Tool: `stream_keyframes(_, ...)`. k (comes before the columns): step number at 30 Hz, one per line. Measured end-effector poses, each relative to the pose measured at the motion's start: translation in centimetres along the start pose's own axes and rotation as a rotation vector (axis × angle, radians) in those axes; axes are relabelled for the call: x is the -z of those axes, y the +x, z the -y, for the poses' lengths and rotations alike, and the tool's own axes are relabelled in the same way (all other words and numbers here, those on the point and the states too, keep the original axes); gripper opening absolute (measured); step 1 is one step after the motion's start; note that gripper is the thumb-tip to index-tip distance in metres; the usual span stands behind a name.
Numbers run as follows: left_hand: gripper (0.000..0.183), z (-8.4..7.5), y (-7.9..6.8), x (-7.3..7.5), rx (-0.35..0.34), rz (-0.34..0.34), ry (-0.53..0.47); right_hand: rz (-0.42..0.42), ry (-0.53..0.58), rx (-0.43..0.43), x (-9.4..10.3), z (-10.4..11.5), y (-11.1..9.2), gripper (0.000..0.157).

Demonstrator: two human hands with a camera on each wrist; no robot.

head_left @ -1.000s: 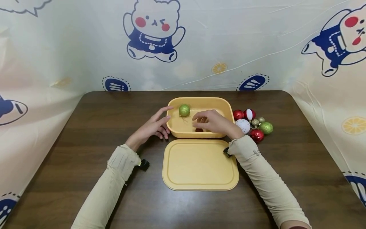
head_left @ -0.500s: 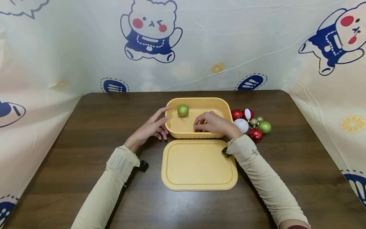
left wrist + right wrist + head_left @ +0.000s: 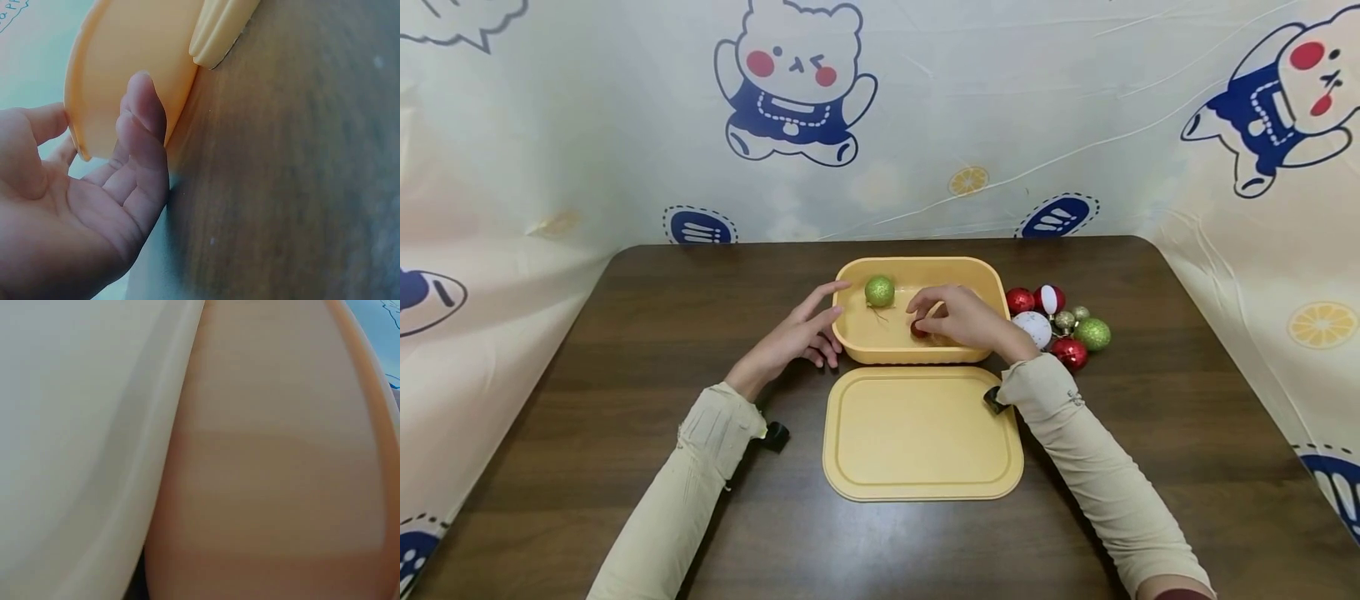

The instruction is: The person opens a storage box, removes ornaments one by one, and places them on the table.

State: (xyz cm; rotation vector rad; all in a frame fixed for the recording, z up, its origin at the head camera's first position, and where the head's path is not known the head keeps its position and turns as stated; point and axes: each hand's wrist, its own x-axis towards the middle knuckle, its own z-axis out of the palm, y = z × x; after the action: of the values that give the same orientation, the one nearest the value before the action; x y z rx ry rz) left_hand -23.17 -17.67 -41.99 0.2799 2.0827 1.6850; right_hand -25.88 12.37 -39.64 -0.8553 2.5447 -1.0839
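A yellow plastic box (image 3: 850, 346) stands on the table, with a glittery green Christmas ball (image 3: 880, 291) inside at the left. My right hand (image 3: 964, 318) reaches into the box and pinches a small dark red Christmas ball (image 3: 918, 329) between thumb and fingers; part of the ball is hidden. At the box's left end is my left hand (image 3: 797, 333). Its thumb touches the rim in the left wrist view, and the other fingers bend loosely beside the wall. The right wrist view shows the box wall (image 3: 275, 456) and the lid (image 3: 75, 425), but no hand.
The yellow lid (image 3: 923, 433) lies flat in front of the box. Right of the box sits a cluster of ornaments: red balls (image 3: 1069, 353), a speckled white ball (image 3: 1032, 330), a green ball (image 3: 1093, 334) and small gold ones (image 3: 1065, 320). A printed cloth hangs behind the table.
My right hand has lowered onto the red Christmas ball in the box, closed its fingers on it and lifted slightly. The left hand stays at the box's left end.
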Motion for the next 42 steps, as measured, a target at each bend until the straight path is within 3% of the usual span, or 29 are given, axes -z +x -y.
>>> stream_keyframes(7,0.047,-0.1,-0.2,0.1,-0.004,0.0,0.008,-0.043,-0.007,0.036,0.7,1.1,-0.5,0.023)
stream_keyframes(17,0.047,0.3,0.0,0.0,-0.013,0.005,0.021,-0.077,0.021,0.114,2.7,3.8,-3.0,0.025)
stream_keyframes(33,0.047,0.1,-0.1,0.0,-0.005,-0.002,0.028,-0.134,-0.125,0.066,4.0,3.5,-6.4,0.027)
stream_keyframes(42,0.046,0.1,-0.1,0.0,-0.006,-0.004,0.023,-0.212,-0.208,0.092,5.1,2.6,-8.7,0.027)
